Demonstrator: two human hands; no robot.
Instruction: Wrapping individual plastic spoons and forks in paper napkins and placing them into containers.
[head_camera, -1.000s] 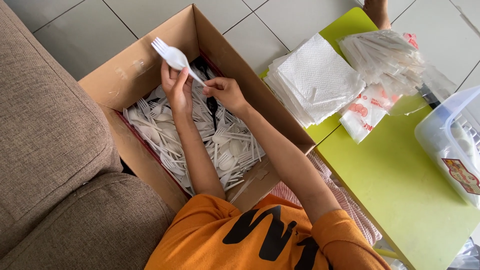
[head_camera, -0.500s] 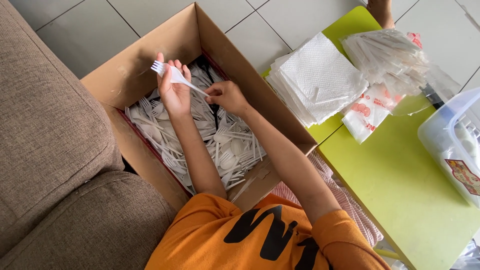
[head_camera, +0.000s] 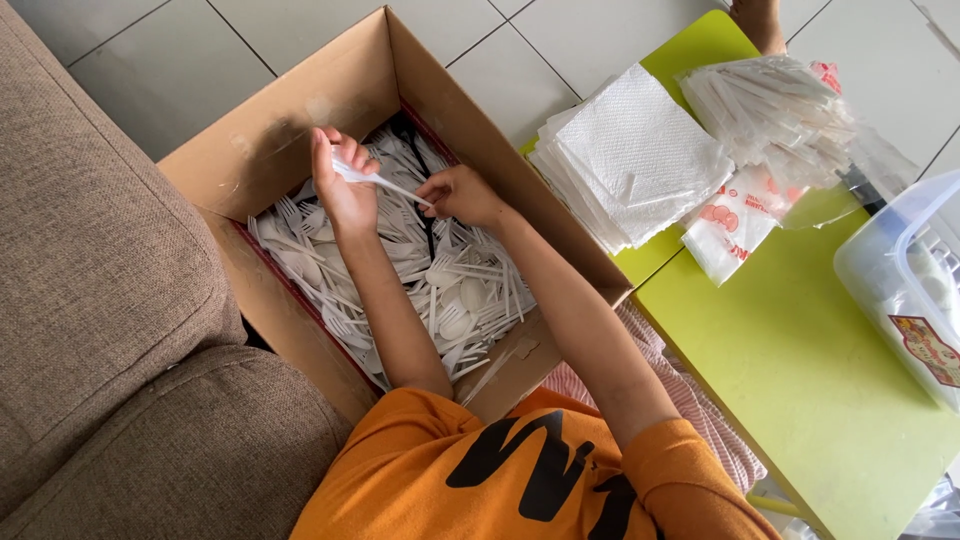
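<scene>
- Cardboard box (head_camera: 250, 150) sits on the floor just left of the green desk (head_camera: 800, 360), within reach of both hands.
- Left hand (head_camera: 345, 190) closed around white plastic cutlery (head_camera: 375, 182), lifted above the pile.
- Right hand (head_camera: 460, 195) pinches its far end, steadying it.
- Napkin stack (head_camera: 635, 150) farther right.

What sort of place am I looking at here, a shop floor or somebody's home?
Probably a home living room: a brown fabric sofa, pale floor tiles, and a low green table beside the cardboard box of plastic cutlery.
</scene>
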